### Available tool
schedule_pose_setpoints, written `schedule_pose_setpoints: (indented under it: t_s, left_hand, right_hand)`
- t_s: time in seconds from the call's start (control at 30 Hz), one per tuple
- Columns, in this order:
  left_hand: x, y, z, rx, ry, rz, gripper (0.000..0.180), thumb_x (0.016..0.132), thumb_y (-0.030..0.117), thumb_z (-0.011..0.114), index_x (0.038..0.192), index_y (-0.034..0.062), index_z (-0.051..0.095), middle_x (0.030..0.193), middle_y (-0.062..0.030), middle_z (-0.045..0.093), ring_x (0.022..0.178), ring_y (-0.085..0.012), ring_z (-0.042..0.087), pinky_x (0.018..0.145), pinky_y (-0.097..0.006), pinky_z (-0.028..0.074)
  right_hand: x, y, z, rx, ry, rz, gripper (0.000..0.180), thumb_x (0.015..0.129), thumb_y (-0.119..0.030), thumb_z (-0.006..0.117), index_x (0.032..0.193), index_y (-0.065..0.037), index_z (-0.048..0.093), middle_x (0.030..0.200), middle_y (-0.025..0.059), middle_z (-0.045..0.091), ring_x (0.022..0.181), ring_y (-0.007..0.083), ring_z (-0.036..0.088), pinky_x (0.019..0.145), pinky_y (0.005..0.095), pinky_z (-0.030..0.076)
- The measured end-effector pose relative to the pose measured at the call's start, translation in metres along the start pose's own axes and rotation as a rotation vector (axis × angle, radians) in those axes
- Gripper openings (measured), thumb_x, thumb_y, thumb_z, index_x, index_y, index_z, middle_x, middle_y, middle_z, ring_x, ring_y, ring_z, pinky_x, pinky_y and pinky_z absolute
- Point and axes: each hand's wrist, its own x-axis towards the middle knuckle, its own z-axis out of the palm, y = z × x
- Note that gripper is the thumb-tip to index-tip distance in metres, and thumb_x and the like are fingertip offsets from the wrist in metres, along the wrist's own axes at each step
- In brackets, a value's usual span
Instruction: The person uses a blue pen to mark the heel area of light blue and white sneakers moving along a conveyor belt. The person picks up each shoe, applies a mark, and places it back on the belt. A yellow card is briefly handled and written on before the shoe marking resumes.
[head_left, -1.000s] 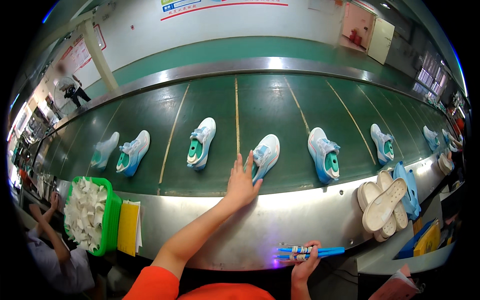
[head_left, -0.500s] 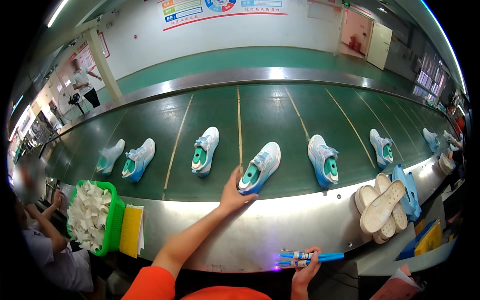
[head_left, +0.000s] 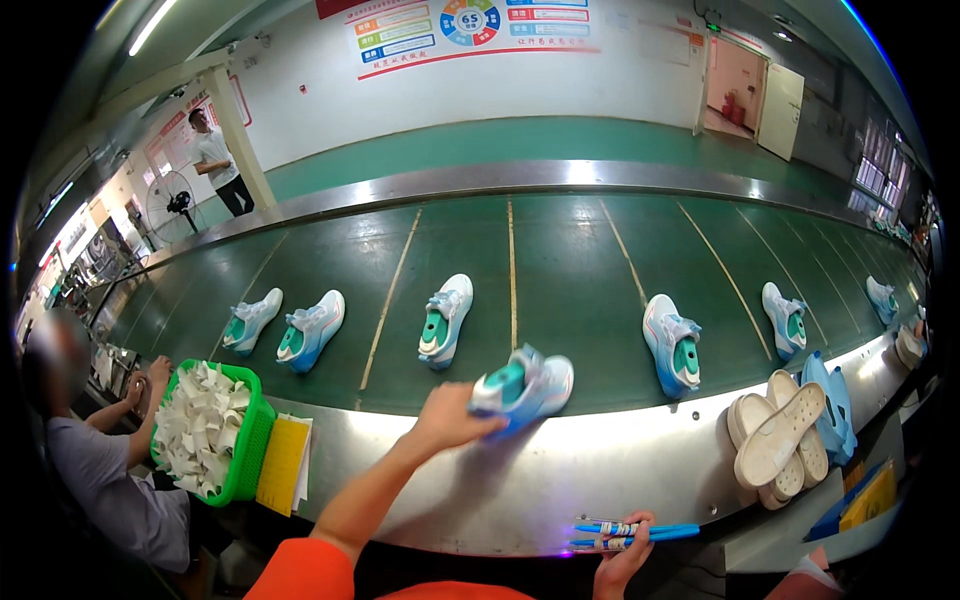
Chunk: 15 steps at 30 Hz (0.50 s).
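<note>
My left hand (head_left: 447, 416) grips a white-and-blue sneaker (head_left: 535, 391) by its heel. The sneaker is tilted and slightly blurred, with its toe to the right, over the belt's near edge and the metal ledge. A teal insert shows in its opening. Low in the view, my right hand (head_left: 628, 556) is closed round slim blue pens (head_left: 668, 532) with white wrapping. They lie sideways, and a purple glow shows by their left tips. On the green belt (head_left: 560, 270), nearest the held sneaker, rest a sneaker (head_left: 446, 322) to the left and another (head_left: 671, 345) to the right.
A green basket (head_left: 262, 440) of crumpled white paper and a yellow booklet (head_left: 285, 465) sit at the left. Pale shoe soles (head_left: 780, 430) and blue pieces (head_left: 828, 405) are stacked on the right of the metal ledge (head_left: 420, 500). A co-worker (head_left: 110, 480) sits at far left; another person (head_left: 218, 165) stands beyond.
My left hand has lifted the sneaker off the belt toward me and turned it so its toe points more rightward. My right hand still holds the pens. The view has shifted.
</note>
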Motion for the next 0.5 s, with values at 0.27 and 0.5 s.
schedule_pose_setpoints:
  t_s: [0.27, 0.5]
  left_hand:
    - [-0.16, 0.005, 0.052, 0.078, 0.101, -0.143, 0.065, 0.073, 0.039, 0.066, 0.122, 0.0009, 0.047, 0.096, -0.0188, 0.061, 0.085, -0.034, 0.061, 0.073, -0.037, 0.049]
    - [-0.179, 0.011, -0.006, 0.087, -0.139, 0.224, 0.055, 0.078, 0.038, 0.064, 0.117, 0.0012, 0.049, 0.106, -0.0178, 0.058, 0.087, -0.0316, 0.062, 0.073, -0.034, 0.051]
  right_hand:
    - [-0.009, -0.003, 0.011, -0.131, -0.047, 0.159, 0.026, 0.091, -0.033, 0.039, 0.086, -0.011, 0.05, 0.069, 0.0018, 0.047, 0.058, 0.0118, 0.047, 0.047, 0.0231, 0.04]
    - [-0.017, -0.016, 0.021, -0.107, -0.033, 0.1, 0.028, 0.088, -0.031, 0.042, 0.092, -0.006, 0.053, 0.073, 0.0047, 0.05, 0.061, 0.0113, 0.046, 0.051, 0.0236, 0.037]
